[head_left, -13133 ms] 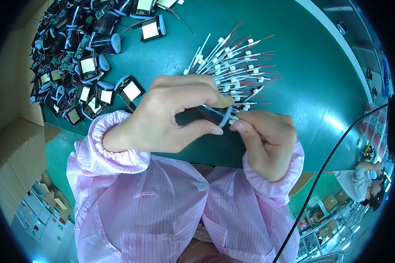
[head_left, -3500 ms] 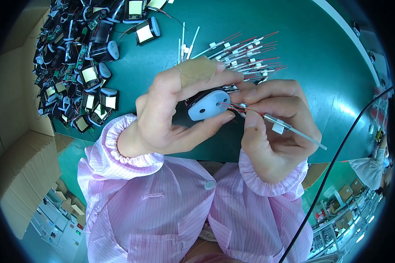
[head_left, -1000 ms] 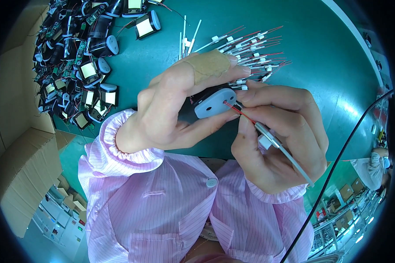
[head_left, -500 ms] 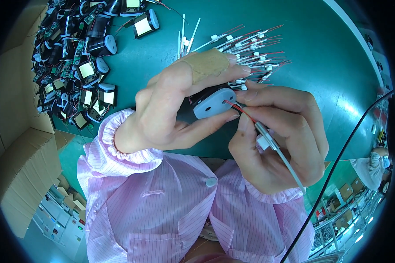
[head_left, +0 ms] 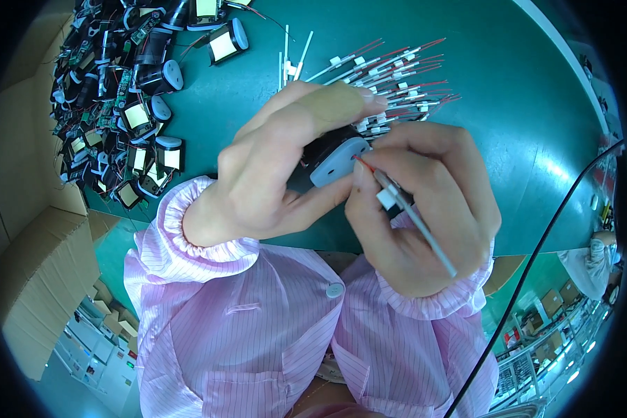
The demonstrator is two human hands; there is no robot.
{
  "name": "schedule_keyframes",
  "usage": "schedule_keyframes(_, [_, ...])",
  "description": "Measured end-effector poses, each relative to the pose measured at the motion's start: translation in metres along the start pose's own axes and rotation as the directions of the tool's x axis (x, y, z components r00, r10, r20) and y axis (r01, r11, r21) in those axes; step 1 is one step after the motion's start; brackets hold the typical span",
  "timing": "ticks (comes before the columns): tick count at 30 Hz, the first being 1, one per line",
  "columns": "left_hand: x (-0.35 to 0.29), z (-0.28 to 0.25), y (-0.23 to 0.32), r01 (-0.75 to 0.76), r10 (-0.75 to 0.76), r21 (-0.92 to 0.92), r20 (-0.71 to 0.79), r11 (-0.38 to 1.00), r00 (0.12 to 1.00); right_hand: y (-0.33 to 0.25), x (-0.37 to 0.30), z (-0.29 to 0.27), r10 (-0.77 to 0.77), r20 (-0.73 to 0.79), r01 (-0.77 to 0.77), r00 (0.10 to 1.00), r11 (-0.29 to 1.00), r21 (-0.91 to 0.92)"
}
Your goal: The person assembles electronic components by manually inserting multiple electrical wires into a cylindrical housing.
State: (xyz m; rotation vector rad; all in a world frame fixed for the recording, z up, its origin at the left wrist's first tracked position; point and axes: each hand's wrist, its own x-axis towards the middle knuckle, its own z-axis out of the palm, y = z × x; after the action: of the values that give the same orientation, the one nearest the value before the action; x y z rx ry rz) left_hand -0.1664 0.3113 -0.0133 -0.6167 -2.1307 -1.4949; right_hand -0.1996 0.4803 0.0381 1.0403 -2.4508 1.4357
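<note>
My left hand (head_left: 272, 164) is closed around a black cylindrical part with a pale blue-grey end cap (head_left: 339, 161), its capped face turned toward my right. Two small holes show in the cap. A tan bandage wraps one of the left fingers. My right hand (head_left: 428, 209) pinches the red wires of a thin white-and-silver rod (head_left: 425, 240) that carries a small white tag. The wire tips are at the upper hole of the cap; how deep they sit is hidden by my fingertips. The rod slants down across my right palm.
Several similar wired rods (head_left: 404, 76) lie fanned out on the green table (head_left: 508, 90) beyond my hands. A heap of black capped parts with circuit boards (head_left: 122, 90) fills the left side, beside a cardboard box (head_left: 42, 258). A black cable (head_left: 536, 258) crosses at right.
My right hand has moved left and closer to the cap, its fingertips now nearer the upper hole. The rod has shifted with it. The capped part has tilted slightly.
</note>
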Motion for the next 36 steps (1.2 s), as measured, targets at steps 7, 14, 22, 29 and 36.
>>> schedule_keyframes(7, [0.012,-0.013,0.010,0.142,-0.165,0.218,0.091,0.966,0.982,0.005,-0.005,-0.007,0.296,0.071,-0.302,0.953,0.894,0.331])
schedule_keyframes(14, [0.015,-0.020,0.016,0.171,-0.203,0.222,0.127,0.960,0.971,0.019,0.002,-0.009,0.342,0.228,-0.407,0.912,0.826,0.390])
schedule_keyframes(22, [0.023,-0.031,0.028,0.525,-0.516,0.016,0.213,0.851,0.830,0.018,0.004,0.001,0.229,0.191,-0.250,0.954,0.964,0.090])
schedule_keyframes(29, [0.014,-0.043,0.011,0.681,-0.574,-0.203,0.403,0.704,0.713,0.026,0.005,-0.004,0.117,0.254,-0.127,0.960,0.992,0.023])
schedule_keyframes(36, [-0.001,-0.016,0.007,0.296,-0.300,0.057,0.082,0.954,0.950,0.027,0.004,0.009,0.131,0.243,-0.113,0.961,0.990,-0.087])
